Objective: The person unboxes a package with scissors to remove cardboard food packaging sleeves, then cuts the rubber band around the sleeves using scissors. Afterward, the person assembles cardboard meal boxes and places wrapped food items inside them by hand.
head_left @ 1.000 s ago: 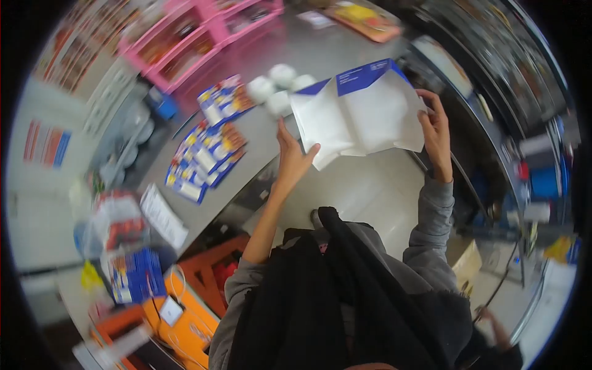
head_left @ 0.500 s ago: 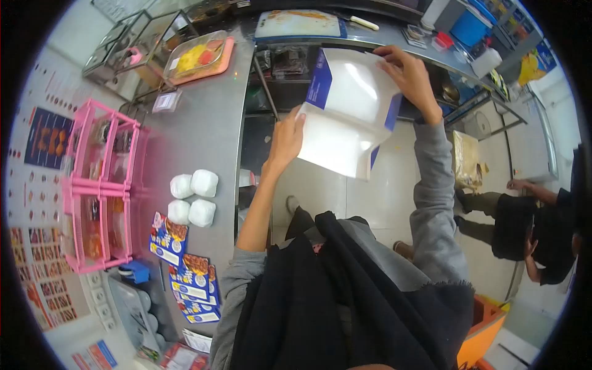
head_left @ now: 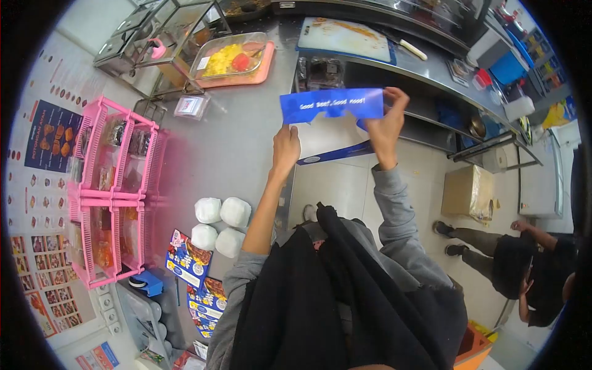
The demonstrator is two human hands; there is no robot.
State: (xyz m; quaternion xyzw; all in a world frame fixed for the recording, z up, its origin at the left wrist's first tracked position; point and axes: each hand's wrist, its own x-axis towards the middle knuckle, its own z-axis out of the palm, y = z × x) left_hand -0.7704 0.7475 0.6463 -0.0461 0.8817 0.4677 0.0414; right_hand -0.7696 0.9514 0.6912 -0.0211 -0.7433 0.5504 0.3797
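A blue food carton (head_left: 330, 110) with a white inside is partly folded between my hands, above the floor. Its printed flap faces me and reads "Good Beef, Good Mood!". My left hand (head_left: 285, 151) grips the carton's left edge, thumb upward. At the right end of the flap, my right hand (head_left: 388, 126) has its fingers closed on the board. Several white wrapped bundles (head_left: 235, 212) sit on the steel counter at left, close to my left forearm. Flat printed blue cartons (head_left: 188, 259) lie below them, partly overlapping.
Pink plastic racks (head_left: 114, 191) stand on the left of the steel counter (head_left: 246, 117). A tray of yellow food (head_left: 228, 61) lies at the back, beside a cutting board (head_left: 345, 40) and knife (head_left: 413, 49). A person (head_left: 512, 256) stands at right, near a cardboard box (head_left: 467, 191).
The carton has turned from its open white inside to show the blue printed flap. My right hand has moved down and left; the view has shifted left.
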